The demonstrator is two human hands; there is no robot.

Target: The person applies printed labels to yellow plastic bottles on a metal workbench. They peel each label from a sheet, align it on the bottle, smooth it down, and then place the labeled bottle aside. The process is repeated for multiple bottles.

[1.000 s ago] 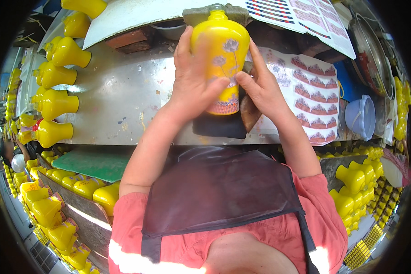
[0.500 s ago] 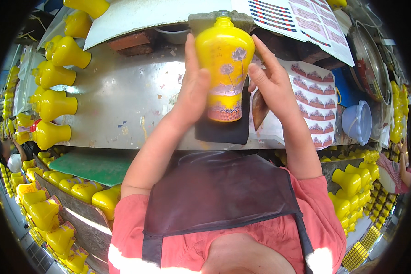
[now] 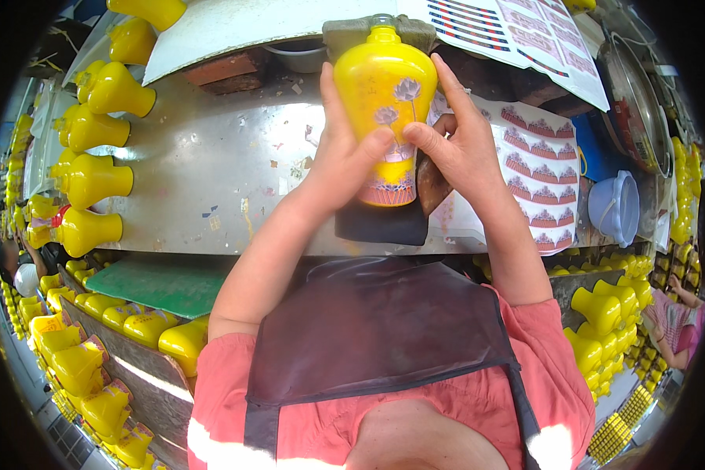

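Note:
A glossy yellow bottle (image 3: 384,74) with purple lotus flowers and a patterned band round its base lies on a dark padded rest, its neck pointing away from me. My left hand (image 3: 345,149) wraps its left side, thumb pressed on the lower front. From the right, my right hand (image 3: 462,141) curves round the bottle, its thumb lying on the lotus picture. Both hands grip the bottle between them. Under my right hand shows a brown tool-like piece (image 3: 433,184), mostly covered; I cannot tell its kind.
Sheets of printed decals (image 3: 536,172) lie to the right, beside a pale blue bucket (image 3: 612,207). More yellow bottles (image 3: 98,182) line the table's left edge. A white board (image 3: 290,27) spans the back over bricks (image 3: 223,72). A co-worker (image 3: 674,321) is at the far right.
Both thumbs have moved inward onto the lower front of the bottle. My right thumb now covers part of the flower stems. The bottle stays in nearly the same place.

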